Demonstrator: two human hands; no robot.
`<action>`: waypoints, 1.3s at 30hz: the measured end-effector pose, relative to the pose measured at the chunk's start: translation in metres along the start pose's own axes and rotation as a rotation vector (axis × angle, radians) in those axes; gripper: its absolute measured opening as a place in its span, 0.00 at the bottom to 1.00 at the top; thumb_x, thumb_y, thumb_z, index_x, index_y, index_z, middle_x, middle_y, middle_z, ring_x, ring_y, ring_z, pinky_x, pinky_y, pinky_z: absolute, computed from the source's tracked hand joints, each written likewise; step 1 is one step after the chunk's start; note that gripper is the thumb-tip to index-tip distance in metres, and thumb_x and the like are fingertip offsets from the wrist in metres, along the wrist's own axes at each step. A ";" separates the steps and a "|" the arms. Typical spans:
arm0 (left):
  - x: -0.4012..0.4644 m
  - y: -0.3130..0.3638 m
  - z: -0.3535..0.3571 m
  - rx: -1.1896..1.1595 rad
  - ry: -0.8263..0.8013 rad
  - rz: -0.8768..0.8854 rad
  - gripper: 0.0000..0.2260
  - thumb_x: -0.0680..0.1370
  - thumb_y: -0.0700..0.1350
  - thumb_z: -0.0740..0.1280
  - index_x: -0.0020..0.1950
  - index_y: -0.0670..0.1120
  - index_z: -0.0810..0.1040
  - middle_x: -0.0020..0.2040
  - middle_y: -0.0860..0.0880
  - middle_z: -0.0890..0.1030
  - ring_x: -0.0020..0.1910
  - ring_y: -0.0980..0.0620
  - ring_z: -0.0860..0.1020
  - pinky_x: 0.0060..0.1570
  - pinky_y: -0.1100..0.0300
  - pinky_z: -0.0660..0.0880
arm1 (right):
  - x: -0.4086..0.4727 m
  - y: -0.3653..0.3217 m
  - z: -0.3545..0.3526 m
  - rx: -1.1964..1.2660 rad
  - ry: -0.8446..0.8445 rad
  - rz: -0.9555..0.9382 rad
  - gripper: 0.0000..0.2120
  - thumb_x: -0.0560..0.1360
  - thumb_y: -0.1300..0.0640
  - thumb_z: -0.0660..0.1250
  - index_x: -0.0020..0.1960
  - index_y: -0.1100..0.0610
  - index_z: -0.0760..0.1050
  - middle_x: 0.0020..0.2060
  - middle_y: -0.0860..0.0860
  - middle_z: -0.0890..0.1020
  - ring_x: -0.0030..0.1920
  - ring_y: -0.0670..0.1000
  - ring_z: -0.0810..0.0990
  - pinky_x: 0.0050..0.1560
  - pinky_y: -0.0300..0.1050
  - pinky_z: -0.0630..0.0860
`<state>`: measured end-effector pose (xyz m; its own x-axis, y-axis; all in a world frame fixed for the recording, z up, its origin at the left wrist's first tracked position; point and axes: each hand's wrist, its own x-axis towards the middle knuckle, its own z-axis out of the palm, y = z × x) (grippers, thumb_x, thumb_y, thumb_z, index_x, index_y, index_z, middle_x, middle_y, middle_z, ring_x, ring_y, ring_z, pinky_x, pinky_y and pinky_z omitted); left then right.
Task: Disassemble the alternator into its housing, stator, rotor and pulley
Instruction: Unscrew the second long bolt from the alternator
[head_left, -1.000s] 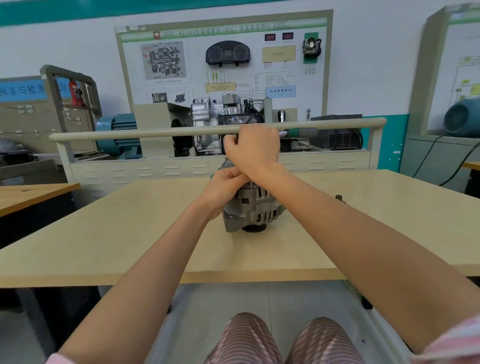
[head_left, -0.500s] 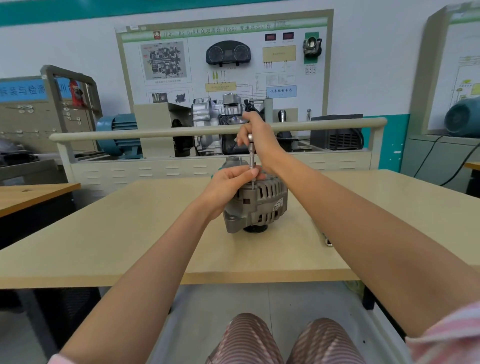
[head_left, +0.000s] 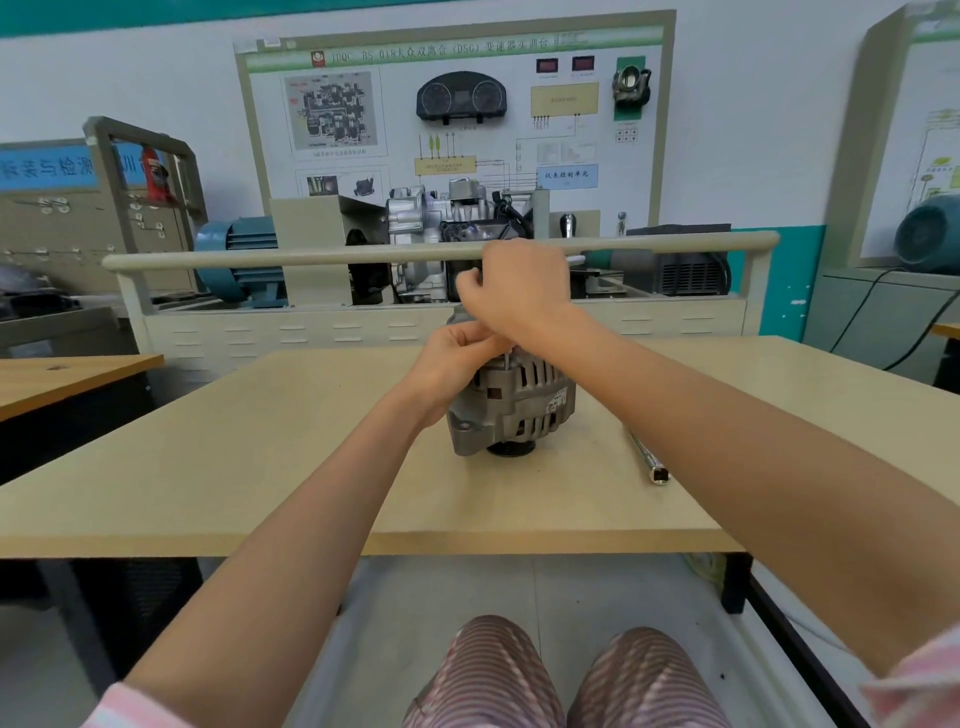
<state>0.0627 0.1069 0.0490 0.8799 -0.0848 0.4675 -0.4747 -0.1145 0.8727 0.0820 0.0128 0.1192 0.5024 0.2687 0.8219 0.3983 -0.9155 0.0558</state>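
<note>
A grey alternator (head_left: 519, 410) stands on the beige table (head_left: 260, 467), its dark pulley (head_left: 511, 448) underneath. My right hand (head_left: 524, 296) grips a thin metal tool above the alternator; the tool's shaft (head_left: 506, 361) runs down into the top of the housing. My left hand (head_left: 457, 361) pinches the shaft just above the housing and rests against the alternator's upper left side. The hands hide the alternator's top and most of the tool.
A chrome extension bar (head_left: 647, 457) lies on the table right of the alternator. Behind the table stands a training rig with a rail (head_left: 311, 257), a gearbox (head_left: 441, 228) and a display board (head_left: 457, 104). Another table (head_left: 62, 374) sits at left.
My right hand turned on the tool: it opened upward showing the shaft half a second ago, then closed down over it again. The left hand and alternator stayed put.
</note>
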 end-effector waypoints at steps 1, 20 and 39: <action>0.000 0.000 0.000 -0.001 -0.005 -0.005 0.07 0.78 0.40 0.67 0.44 0.48 0.83 0.39 0.54 0.85 0.41 0.60 0.82 0.43 0.69 0.76 | 0.001 0.001 0.000 0.075 -0.009 -0.008 0.17 0.75 0.51 0.56 0.30 0.56 0.64 0.26 0.49 0.68 0.29 0.50 0.67 0.34 0.43 0.62; 0.000 -0.001 -0.003 0.010 -0.046 -0.024 0.07 0.78 0.42 0.67 0.49 0.42 0.83 0.49 0.47 0.85 0.49 0.54 0.82 0.51 0.66 0.77 | -0.001 0.004 0.000 1.063 -0.101 0.213 0.23 0.78 0.58 0.57 0.24 0.58 0.67 0.22 0.48 0.70 0.28 0.47 0.71 0.41 0.38 0.70; 0.003 -0.002 -0.005 -0.019 -0.091 -0.079 0.11 0.81 0.46 0.63 0.59 0.45 0.80 0.54 0.50 0.84 0.57 0.53 0.80 0.61 0.60 0.72 | 0.003 0.010 -0.001 0.977 -0.181 0.174 0.21 0.76 0.58 0.60 0.25 0.55 0.62 0.23 0.49 0.65 0.26 0.48 0.65 0.33 0.38 0.66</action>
<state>0.0660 0.1114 0.0495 0.9088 -0.1654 0.3831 -0.4025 -0.1058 0.9093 0.0870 0.0039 0.1233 0.6898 0.2704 0.6716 0.7222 -0.3216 -0.6124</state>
